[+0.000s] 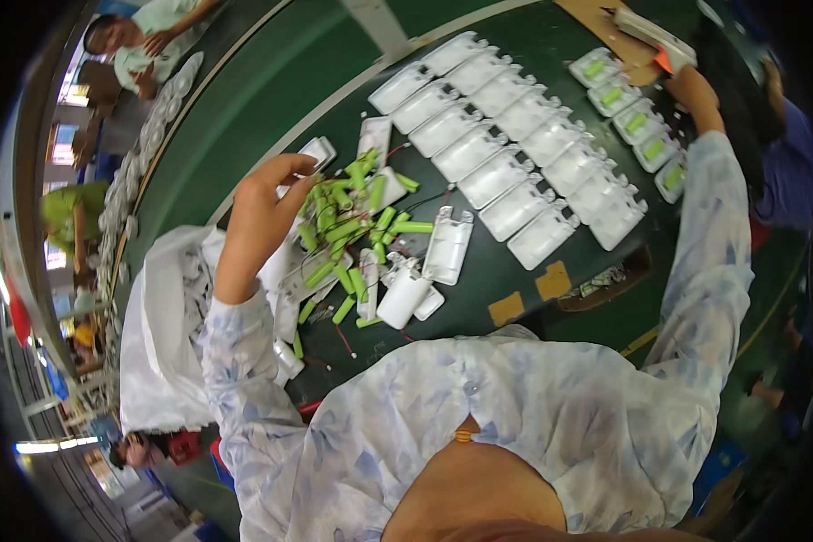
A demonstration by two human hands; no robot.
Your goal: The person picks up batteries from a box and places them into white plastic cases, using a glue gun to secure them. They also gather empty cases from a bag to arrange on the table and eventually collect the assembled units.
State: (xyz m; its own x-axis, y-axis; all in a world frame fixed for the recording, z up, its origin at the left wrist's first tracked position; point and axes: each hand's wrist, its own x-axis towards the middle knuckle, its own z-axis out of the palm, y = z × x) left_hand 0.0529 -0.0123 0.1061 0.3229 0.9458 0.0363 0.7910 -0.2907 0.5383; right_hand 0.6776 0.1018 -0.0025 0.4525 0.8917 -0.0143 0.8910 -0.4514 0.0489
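My left hand (275,203) is over the left side of a pile of green cylindrical batteries (343,226) with thin wires. Its fingers are bent, thumb and fingertips close together. A small white plastic piece (319,152) shows right at the fingertips; whether they grip it or a battery is hidden. Far to the right, my right hand (693,90) is closed around a glue gun (650,32) with a white body and an orange part. Beside it stands a column of white shells with green batteries inside (637,122). Two slanting rows of white plastic shells (492,172) cover the table's middle.
Left of the pile sits a large white bag (167,334) of parts. Loose white shells (447,244) lie among the batteries. Brown pads (506,309) and an open cardboard box (610,285) are at the near edge. A co-worker (149,41) sits beyond the far-left bench.
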